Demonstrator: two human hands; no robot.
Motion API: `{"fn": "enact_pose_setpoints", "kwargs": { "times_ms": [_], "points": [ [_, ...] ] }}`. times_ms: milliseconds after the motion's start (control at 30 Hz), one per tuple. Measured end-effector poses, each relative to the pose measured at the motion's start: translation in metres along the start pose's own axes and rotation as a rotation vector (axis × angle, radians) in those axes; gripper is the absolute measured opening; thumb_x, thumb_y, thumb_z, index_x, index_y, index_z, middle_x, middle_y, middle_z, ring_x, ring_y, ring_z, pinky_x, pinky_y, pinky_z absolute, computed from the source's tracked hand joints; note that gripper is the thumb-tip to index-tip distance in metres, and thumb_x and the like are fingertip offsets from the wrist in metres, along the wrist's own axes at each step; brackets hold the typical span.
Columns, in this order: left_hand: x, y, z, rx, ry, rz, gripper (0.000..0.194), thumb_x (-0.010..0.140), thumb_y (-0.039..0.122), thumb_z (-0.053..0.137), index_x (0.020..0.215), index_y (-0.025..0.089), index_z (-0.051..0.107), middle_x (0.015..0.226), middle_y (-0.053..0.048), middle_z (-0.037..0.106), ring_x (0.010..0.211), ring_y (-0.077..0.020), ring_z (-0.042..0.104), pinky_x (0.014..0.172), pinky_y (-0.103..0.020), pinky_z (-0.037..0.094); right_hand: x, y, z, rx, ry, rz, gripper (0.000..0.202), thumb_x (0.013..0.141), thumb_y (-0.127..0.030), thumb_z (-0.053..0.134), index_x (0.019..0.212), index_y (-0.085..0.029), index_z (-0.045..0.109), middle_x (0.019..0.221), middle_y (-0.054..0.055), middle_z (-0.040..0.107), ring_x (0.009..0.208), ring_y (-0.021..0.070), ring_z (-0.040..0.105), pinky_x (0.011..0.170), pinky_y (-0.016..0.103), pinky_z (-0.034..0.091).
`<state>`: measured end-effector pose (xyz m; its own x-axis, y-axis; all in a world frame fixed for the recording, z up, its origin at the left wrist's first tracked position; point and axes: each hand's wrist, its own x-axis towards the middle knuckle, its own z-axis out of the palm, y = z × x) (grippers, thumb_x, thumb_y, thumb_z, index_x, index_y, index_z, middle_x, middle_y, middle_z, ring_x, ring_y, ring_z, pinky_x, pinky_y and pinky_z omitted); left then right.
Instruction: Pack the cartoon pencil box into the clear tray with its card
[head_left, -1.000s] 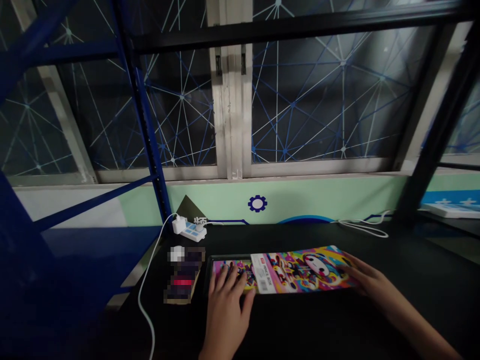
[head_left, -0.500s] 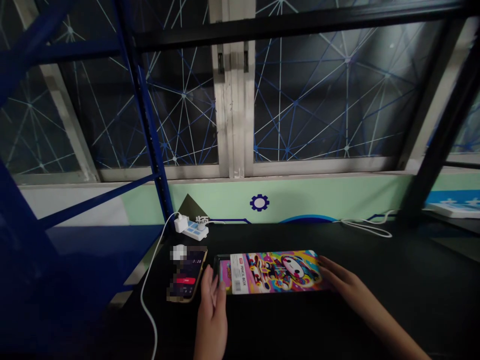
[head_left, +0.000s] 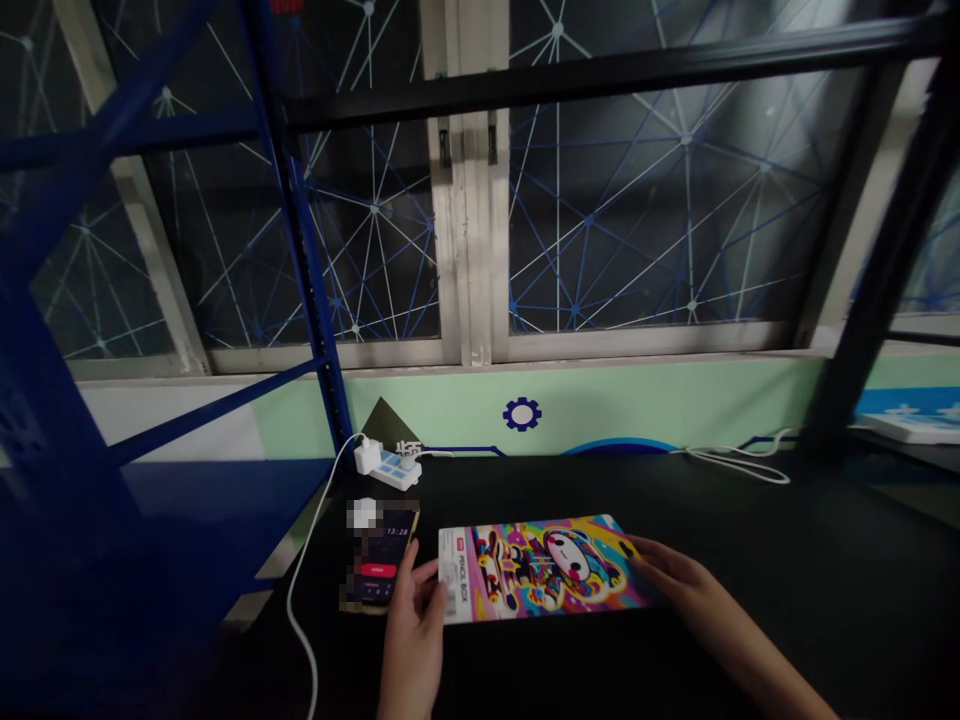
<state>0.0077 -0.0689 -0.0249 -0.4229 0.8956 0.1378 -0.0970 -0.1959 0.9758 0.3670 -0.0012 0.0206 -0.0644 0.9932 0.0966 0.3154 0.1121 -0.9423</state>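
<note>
A colourful pencil box [head_left: 551, 565] with a cartoon figure and a white labelled end lies sideways above the black table, tilted slightly. Its printed cover now spans its whole visible top. At the box's left end, my left hand [head_left: 415, 620] grips it, thumb and fingers at the short edge. My right hand [head_left: 670, 578] holds the opposite end, fingers at the far corner and the thumb hidden beneath or behind. Just left of my left hand lies a phone [head_left: 390, 560] with a lit screen, partly blurred out.
A white power strip [head_left: 395, 468] with a plugged-in charger stands at the back left, and a white cable [head_left: 296, 600] runs from it to the front. Another loose cable [head_left: 739, 465] lies at the back right. Blue metal uprights [head_left: 304, 250] frame the left side.
The dark tray end that showed at the box's left is now covered by the printed cover. The cover has slid left. Both hands stay at the box's ends.
</note>
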Motion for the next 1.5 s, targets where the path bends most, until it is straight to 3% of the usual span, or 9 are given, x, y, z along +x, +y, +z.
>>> {"fn": "enact_pose_setpoints", "kwargs": {
  "times_ms": [100, 267, 467, 633, 733, 867, 1167, 1333, 1500],
  "points": [
    [0.0, 0.0, 0.001, 0.005, 0.049, 0.064, 0.075, 0.077, 0.056, 0.078, 0.138, 0.018, 0.057, 0.116, -0.014, 0.075, 0.097, -0.0248, 0.074, 0.085, -0.035, 0.061, -0.008, -0.004, 0.002, 0.03, 0.038, -0.097, 0.046, 0.074, -0.064, 0.072, 0.094, -0.023, 0.072, 0.099, 0.009, 0.081, 0.094, 0.0308, 0.076, 0.083, 0.039, 0.061],
    [-0.004, 0.0, -0.005, 0.072, 0.135, 0.174, 0.041, 0.068, 0.053, 0.084, 0.091, 0.019, 0.08, 0.102, -0.011, 0.08, 0.1, -0.0297, 0.075, 0.094, -0.039, 0.06, -0.02, -0.005, 0.009, -0.135, 0.172, -0.282, 0.027, 0.077, -0.051, 0.071, 0.078, -0.024, 0.069, 0.083, 0.007, 0.078, 0.079, 0.0262, 0.074, 0.072, 0.033, 0.059],
    [0.0, -0.015, -0.019, 0.136, 0.084, 0.364, 0.015, 0.068, 0.036, 0.085, 0.07, 0.023, 0.078, 0.099, -0.009, 0.08, 0.096, -0.0283, 0.077, 0.087, -0.034, 0.062, -0.029, -0.006, 0.012, -0.216, 0.172, -0.393, 0.01, 0.065, -0.026, 0.074, 0.069, -0.025, 0.064, 0.102, 0.008, 0.08, 0.104, 0.0296, 0.074, 0.084, 0.033, 0.057],
    [-0.002, -0.013, -0.015, 0.167, 0.134, 0.359, 0.022, 0.067, 0.044, 0.086, 0.075, 0.024, 0.08, 0.096, -0.008, 0.081, 0.092, -0.0279, 0.077, 0.086, -0.035, 0.063, -0.029, -0.008, 0.012, -0.212, 0.21, -0.352, 0.005, 0.069, -0.031, 0.07, 0.072, -0.026, 0.068, 0.096, 0.007, 0.081, 0.097, 0.0295, 0.076, 0.082, 0.033, 0.058],
    [-0.009, -0.005, -0.006, 0.161, 0.208, 0.271, 0.04, 0.071, 0.056, 0.082, 0.094, 0.023, 0.082, 0.101, -0.008, 0.081, 0.096, -0.0282, 0.076, 0.088, -0.036, 0.062, -0.026, -0.005, 0.012, -0.194, 0.279, -0.275, 0.021, 0.075, -0.046, 0.071, 0.081, -0.027, 0.072, 0.088, 0.006, 0.081, 0.083, 0.0294, 0.077, 0.075, 0.035, 0.061],
    [-0.018, 0.002, 0.005, 0.155, 0.272, 0.158, 0.062, 0.071, 0.068, 0.077, 0.112, 0.022, 0.079, 0.099, -0.007, 0.08, 0.082, -0.0234, 0.074, 0.073, -0.029, 0.062, -0.021, 0.0, 0.013, -0.126, 0.277, -0.196, 0.047, 0.075, -0.059, 0.073, 0.106, -0.023, 0.074, 0.108, 0.009, 0.081, 0.1, 0.0336, 0.076, 0.083, 0.039, 0.063],
    [-0.005, 0.004, -0.008, 0.214, 0.049, 0.031, 0.059, 0.08, 0.066, 0.069, 0.123, 0.025, 0.074, 0.132, -0.007, 0.072, 0.126, -0.0318, 0.065, 0.107, -0.041, 0.052, -0.01, 0.006, 0.022, -0.224, 0.204, -0.171, 0.067, 0.084, -0.063, 0.061, 0.133, -0.016, 0.06, 0.12, 0.014, 0.076, 0.11, 0.0322, 0.073, 0.092, 0.041, 0.06],
    [0.002, 0.0, -0.009, 0.18, 0.035, -0.016, 0.059, 0.081, 0.062, 0.067, 0.124, 0.022, 0.071, 0.142, -0.011, 0.065, 0.137, -0.032, 0.056, 0.118, -0.045, 0.041, -0.007, 0.009, 0.023, -0.393, 0.217, -0.243, 0.067, 0.092, -0.064, 0.046, 0.138, -0.015, 0.056, 0.138, 0.018, 0.066, 0.127, 0.0324, 0.063, 0.105, 0.05, 0.05],
    [0.004, -0.003, -0.012, 0.192, -0.001, 0.0, 0.073, 0.079, 0.065, 0.066, 0.136, 0.019, 0.059, 0.124, -0.014, 0.073, 0.117, -0.0302, 0.068, 0.101, -0.042, 0.053, -0.025, -0.011, 0.041, -0.732, 0.324, -0.541, 0.036, 0.095, -0.049, 0.056, 0.121, -0.028, 0.069, 0.132, 0.011, 0.07, 0.125, 0.0337, 0.061, 0.114, 0.063, 0.032]
  ]
}}
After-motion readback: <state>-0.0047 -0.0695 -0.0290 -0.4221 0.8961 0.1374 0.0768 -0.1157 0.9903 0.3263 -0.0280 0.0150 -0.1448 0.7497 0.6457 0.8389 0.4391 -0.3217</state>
